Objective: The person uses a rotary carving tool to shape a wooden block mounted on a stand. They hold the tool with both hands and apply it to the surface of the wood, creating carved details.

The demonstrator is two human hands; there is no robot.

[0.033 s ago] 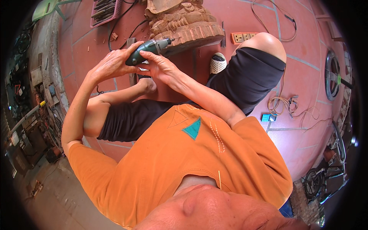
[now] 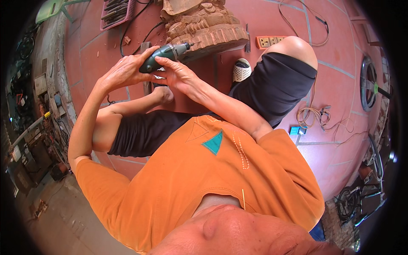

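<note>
A dark green rotary tool [image 2: 162, 58] with a grey nose is held level between my two hands, its tip pointing right. My left hand [image 2: 129, 69] is wrapped round its rear end. From below, my right hand [image 2: 182, 77] grips the body, the thumb lying along the side and the other fingers partly hidden underneath. Just beyond the tool stands a brown wood carving [image 2: 204, 32] with a ridged, rough-cut base. The small bit at the nose is close to the base's lower left edge; whether it touches I cannot tell.
A pink basket [image 2: 128, 17] of carving tools lies at the far left, with black cables running beside it. An orange power strip [image 2: 264, 42] is right of the carving, near a hammer [image 2: 247, 38]. Coiled cord [image 2: 312, 117] and a small blue box [image 2: 294, 130] lie on the tiles to the right.
</note>
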